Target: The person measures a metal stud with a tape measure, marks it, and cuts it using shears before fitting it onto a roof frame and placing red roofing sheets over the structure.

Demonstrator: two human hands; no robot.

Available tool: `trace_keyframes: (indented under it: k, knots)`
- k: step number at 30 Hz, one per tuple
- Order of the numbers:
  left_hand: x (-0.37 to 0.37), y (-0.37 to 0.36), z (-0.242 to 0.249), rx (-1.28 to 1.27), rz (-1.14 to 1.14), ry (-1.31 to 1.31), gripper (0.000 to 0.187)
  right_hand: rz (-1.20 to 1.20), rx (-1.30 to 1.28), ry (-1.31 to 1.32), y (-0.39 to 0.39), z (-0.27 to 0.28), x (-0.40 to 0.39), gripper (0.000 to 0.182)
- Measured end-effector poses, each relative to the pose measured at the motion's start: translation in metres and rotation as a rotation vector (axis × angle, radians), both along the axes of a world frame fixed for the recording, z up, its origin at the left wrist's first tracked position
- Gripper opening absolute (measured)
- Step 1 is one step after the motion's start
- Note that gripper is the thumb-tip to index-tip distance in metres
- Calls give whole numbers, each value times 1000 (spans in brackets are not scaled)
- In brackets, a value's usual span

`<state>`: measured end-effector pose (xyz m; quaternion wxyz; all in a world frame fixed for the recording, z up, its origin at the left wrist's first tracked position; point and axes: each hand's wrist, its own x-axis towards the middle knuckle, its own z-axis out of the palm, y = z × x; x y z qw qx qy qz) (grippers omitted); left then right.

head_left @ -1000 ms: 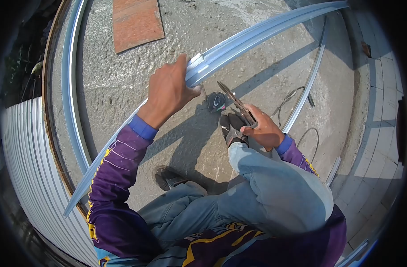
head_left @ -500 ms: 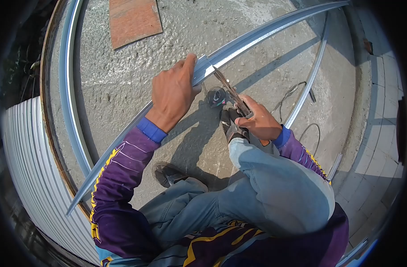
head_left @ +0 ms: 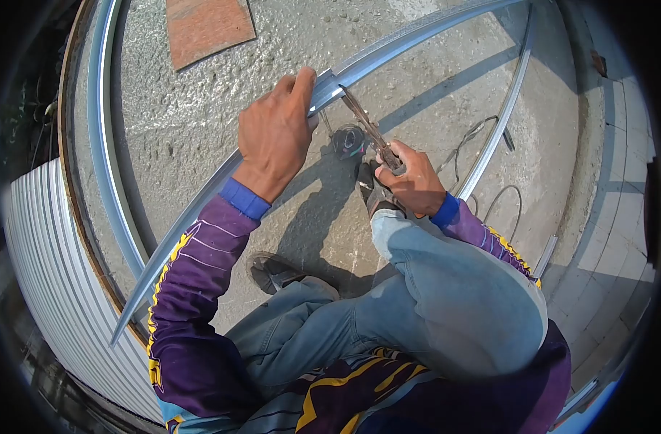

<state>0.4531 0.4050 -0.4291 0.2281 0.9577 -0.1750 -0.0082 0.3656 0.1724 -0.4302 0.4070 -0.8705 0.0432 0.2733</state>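
My left hand (head_left: pixel 276 137) is wrapped around a long galvanized metal channel (head_left: pixel 399 50), which slants from lower left to upper right. In my right hand (head_left: pixel 414 182) are rusty tin snips (head_left: pixel 367 124), their handles inside my closed fingers. The tips of the snips meet the channel's near edge, just right of my left hand. My palm and fingers hide part of the channel and of the handles. Beneath the channel, near my shoe (head_left: pixel 377 189), lies a black item resembling a tape measure (head_left: pixel 350 140).
Another metal channel (head_left: pixel 108 145) runs along the left, and a third (head_left: pixel 493 145) lies at right beside a dark cable (head_left: pixel 461 153). An orange-brown board (head_left: pixel 209 29) rests on the rough concrete (head_left: pixel 200 123). Corrugated sheeting (head_left: pixel 48 239) borders the lower left; pale blocks (head_left: pixel 598 239) line the right.
The upper part of the channel, my left hand and the snips have shifted slightly up and left in view. My right hand sits a little lower, still around the handles.
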Motion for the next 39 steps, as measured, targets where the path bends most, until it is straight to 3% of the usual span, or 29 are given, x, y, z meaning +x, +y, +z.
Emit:
trace_keyframes:
  k: [4,8,10,15,17,20,23,27,31,36,38,39]
  knots:
    - [0,0,-7,28,-19,-66,52,-21,101,-12,-5,1,14,37]
    - [3,0,-14,-14,-31,-52,53,77,68,195,-5,0,24,46]
    - [6,1,-14,-8,-35,-18,54,87,49,51,-1,-4,21,45]
    - [13,6,-13,-11,-70,-54,53,84,-21,50,1,-12,18,48]
    - [15,6,-12,-32,-66,-35,52,13,-13,-128,3,-20,12,51]
    - [15,8,-9,-30,-82,-14,55,52,43,17,1,-16,18,53]
    - [18,7,-3,-55,-109,36,62,43,20,-10,4,-13,19,55]
    - [29,11,1,-117,-144,112,75,88,8,24,3,-5,27,55]
    - [31,15,2,-155,-159,105,79,68,-14,-102,2,-11,23,50]
    - [47,28,7,-272,-222,103,73,7,158,-64,10,-16,22,40]
    - [52,32,9,-320,-245,105,71,-126,296,-23,21,-15,19,34]
    - [55,34,12,-391,-217,276,67,-123,298,38,18,-20,20,36]
